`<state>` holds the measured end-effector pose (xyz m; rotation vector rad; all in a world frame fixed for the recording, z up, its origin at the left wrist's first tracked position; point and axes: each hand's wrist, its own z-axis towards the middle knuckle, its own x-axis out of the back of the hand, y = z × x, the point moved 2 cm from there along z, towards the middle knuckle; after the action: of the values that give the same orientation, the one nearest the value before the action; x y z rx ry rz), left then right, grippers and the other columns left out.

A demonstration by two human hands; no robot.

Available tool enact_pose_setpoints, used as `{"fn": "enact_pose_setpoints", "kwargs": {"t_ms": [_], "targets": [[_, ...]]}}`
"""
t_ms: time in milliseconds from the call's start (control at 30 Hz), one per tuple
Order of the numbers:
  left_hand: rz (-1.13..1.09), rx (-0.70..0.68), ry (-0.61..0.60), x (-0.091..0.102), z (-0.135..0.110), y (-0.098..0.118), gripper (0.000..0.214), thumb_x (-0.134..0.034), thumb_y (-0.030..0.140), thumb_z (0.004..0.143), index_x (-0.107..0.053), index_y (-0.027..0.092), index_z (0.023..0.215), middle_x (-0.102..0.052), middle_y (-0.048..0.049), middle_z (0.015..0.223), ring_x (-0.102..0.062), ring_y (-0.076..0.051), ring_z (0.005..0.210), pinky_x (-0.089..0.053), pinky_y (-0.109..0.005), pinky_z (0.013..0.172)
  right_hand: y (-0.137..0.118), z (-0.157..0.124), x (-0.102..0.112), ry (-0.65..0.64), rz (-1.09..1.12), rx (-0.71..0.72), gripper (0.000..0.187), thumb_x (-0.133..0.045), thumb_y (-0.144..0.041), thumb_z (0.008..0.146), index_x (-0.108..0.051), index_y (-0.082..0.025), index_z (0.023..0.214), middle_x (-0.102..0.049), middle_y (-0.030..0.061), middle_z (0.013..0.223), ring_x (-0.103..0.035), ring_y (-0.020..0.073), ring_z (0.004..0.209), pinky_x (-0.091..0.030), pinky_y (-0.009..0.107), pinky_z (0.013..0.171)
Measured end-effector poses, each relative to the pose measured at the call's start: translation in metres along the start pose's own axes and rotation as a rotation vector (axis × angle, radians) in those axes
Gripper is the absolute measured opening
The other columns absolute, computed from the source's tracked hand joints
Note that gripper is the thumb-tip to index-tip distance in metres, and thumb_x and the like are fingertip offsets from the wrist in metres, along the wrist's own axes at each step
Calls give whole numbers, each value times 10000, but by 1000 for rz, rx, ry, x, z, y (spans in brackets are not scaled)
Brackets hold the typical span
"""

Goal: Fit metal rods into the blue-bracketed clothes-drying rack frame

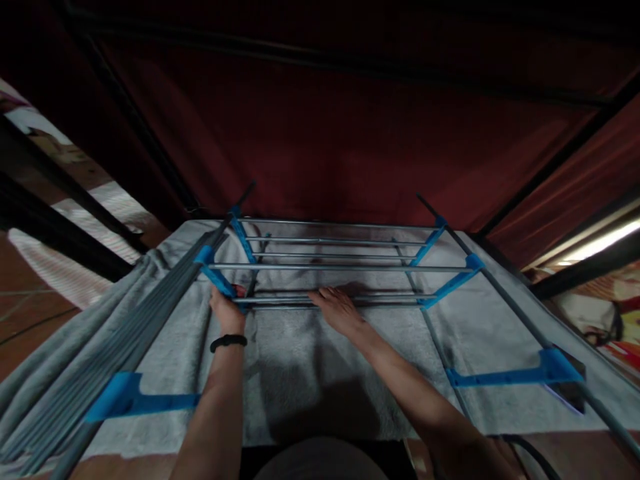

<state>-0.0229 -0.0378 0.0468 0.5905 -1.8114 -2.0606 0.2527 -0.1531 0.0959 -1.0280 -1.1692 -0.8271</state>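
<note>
A grey towel lies spread over a drying rack with metal rods and blue plastic joints. My left hand rests at the towel's far left edge beside a blue joint, fingers curled over the edge of the cloth. A black band sits on that wrist. My right hand lies flat on the towel's far edge near the middle, fingers stretched out and touching the nearest rods.
The rack's left wing folds down with grey cloth draped over it. The right wing reaches out on blue brackets. A dark red curtain hangs behind. Tiled floor shows at left, patterned fabric at right.
</note>
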Motion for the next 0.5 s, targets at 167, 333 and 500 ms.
{"fn": "enact_pose_setpoints", "kwargs": {"t_ms": [167,333,500], "targets": [[-310,238,11,-2,1,4,467,-491,654,815,-388,235,634,-447,25,509,-447,-107,460,-373,-223,436,1,-1,-4,-20,-5,2,500,-398,-95,1001,-591,-280,1423,-678,92,1264,-606,231,1175,-423,367,1039],[-399,294,42,-6,-1,6,527,-616,649,812,-398,218,602,-443,33,503,-440,-87,424,-352,-202,414,2,-1,-1,-47,-9,4,408,-394,-192,1051,-607,-239,1396,-686,100,1243,-611,237,1167,-431,366,1042],[-419,303,71,-9,-2,6,555,-531,639,913,-381,219,581,-409,30,466,-405,-86,387,-299,-198,379,-19,14,8,-82,86,34,397,-397,-307,1075,-579,-213,1415,-658,95,1312,-618,224,1180,-455,335,1038]]}}
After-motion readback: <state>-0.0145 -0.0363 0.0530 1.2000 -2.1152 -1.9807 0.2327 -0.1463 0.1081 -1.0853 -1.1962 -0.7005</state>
